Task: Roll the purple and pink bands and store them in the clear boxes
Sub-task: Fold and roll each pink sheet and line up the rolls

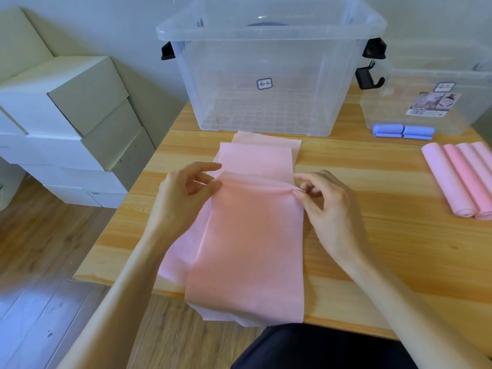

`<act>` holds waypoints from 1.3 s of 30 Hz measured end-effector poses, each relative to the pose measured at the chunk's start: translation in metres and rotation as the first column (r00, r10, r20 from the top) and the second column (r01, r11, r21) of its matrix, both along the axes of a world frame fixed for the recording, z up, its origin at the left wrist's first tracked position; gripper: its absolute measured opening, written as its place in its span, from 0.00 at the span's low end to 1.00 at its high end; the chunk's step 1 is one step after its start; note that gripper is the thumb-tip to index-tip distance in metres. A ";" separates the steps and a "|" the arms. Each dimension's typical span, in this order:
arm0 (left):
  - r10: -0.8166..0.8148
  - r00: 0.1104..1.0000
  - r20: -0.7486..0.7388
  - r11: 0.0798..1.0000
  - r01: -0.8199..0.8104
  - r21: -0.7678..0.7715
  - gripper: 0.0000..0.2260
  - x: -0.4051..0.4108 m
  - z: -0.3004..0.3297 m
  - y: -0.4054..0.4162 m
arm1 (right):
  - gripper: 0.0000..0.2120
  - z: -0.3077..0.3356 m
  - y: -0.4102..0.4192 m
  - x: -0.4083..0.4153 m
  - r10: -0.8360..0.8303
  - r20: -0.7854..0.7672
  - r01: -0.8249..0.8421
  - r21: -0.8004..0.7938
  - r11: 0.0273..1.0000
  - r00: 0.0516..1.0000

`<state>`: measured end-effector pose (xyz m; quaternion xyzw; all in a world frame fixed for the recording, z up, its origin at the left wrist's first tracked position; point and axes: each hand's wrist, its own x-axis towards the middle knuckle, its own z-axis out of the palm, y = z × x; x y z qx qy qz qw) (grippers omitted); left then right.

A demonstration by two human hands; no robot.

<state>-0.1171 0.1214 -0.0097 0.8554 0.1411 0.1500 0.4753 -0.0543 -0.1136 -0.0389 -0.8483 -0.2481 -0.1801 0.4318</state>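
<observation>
A pale wooden table [372,235] fills the centre and right of the frame, with wood-look flooring at the lower left and a plain wall behind. At the upper left stands a stack of white cardboard boxes [66,115]. In the middle, a long pink band [247,241] lies flat down the table, its near end hanging over the table's front edge; another pink layer shows beneath it at the far end and along its left side. The left hand [186,193] pinches the left end of a raised fold across the band, fingers curled on it, and the right hand [324,203] pinches the right end of that same fold. At the top centre stands a large clear box [266,75] with black latches and a small label, touching the band's far end. To its right is a second clear box [431,102] with a printed sticker; just in front of it lie rolled purple bands [403,131]. At the right edge lie four rolled pink bands [463,179], side by side.
</observation>
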 end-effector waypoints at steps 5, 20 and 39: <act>-0.024 0.997 0.067 0.977 0.009 0.213 0.06 -0.021 0.009 -0.003 | 0.03 0.008 -0.007 -0.012 0.043 0.016 -0.042 -0.028 0.999 0.999; -0.208 0.951 0.228 0.978 0.197 0.070 0.08 -0.112 0.072 -0.019 | 0.04 0.093 -0.039 -0.102 0.282 -0.208 -0.212 0.303 0.929 0.937; -0.096 0.979 -0.179 0.995 0.087 -0.057 0.08 -0.100 0.007 0.017 | 0.04 0.031 0.003 -0.089 0.314 -0.572 -0.233 0.214 0.949 0.758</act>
